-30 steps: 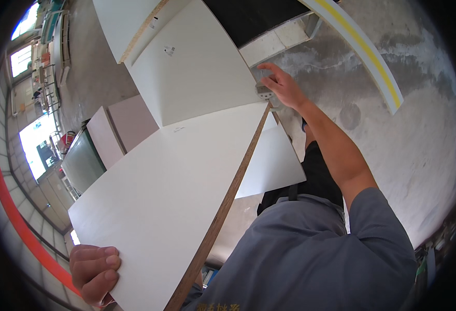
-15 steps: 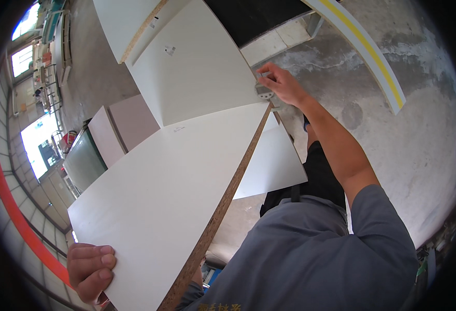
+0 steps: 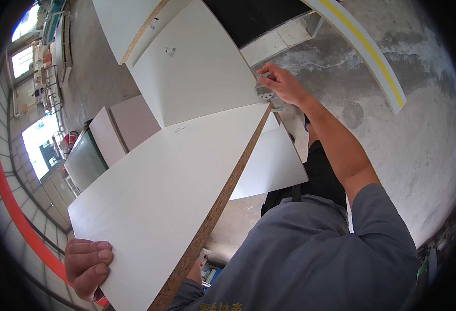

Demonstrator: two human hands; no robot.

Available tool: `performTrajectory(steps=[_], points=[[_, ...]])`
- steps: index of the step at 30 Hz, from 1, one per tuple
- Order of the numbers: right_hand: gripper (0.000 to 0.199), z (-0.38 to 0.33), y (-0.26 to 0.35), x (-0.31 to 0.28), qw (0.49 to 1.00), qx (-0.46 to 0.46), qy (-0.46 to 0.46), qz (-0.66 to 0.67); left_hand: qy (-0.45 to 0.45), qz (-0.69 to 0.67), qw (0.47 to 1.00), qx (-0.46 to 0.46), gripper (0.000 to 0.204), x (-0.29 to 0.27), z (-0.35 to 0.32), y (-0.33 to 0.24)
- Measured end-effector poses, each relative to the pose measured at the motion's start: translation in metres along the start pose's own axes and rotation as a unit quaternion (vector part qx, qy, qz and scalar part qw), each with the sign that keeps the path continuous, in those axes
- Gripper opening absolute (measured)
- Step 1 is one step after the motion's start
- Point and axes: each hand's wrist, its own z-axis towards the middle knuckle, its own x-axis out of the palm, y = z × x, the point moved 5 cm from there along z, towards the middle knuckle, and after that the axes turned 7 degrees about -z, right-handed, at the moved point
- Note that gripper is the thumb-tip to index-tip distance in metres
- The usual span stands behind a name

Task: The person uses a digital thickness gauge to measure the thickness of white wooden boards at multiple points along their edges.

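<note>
A large white-faced particleboard panel (image 3: 145,192) lies tilted across the middle, its raw brown edge facing me. My left hand (image 3: 87,267) grips its near left corner, fingers on the white face; the thumb's position is hard to make out. At the panel's far right corner, my right hand (image 3: 282,85) is closed on a small grey digital caliper (image 3: 264,93) with a display and buttons. The caliper's jaws are close to the panel's corner; contact is unclear. Just beyond stands another white panel (image 3: 191,72) with a small label.
Beneath the held panel another white board (image 3: 272,160) shows beside my leg. A curved white strip with a yellow stripe (image 3: 365,46) arcs over the concrete floor (image 3: 394,171) at the right. Pinkish boards (image 3: 129,122) stand left, and a black surface (image 3: 254,18) lies at the top.
My left hand and the panel's near end have shifted slightly to the left. The caliper has tilted a little, so its display shows more. My right hand stays almost in place.
</note>
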Motion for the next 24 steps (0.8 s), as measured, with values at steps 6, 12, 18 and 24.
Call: performTrajectory(steps=[6, 12, 18, 24], points=[[0.026, 0.003, -0.004, 0.001, 1.0, -0.001, -0.001, 0.027, 0.016, -0.005, 1.0, -0.003, 0.028, 0.0, 0.003, 0.001], [0.03, 0.001, -0.002, -0.002, 1.0, 0.01, 0.004, -0.003, 0.042, -0.008, 0.999, 0.004, 0.041, 0.003, 0.009, 0.0], [0.048, -0.039, 0.002, -0.028, 0.997, 0.014, -0.069, -0.013, -0.067, -0.023, 0.997, -0.018, 0.06, 0.013, 0.005, 0.015], [0.045, -0.121, -0.025, -0.079, 0.987, 0.029, -0.155, -0.003, 0.048, 0.028, 0.968, -0.243, 0.043, -0.024, -0.028, 0.058]])
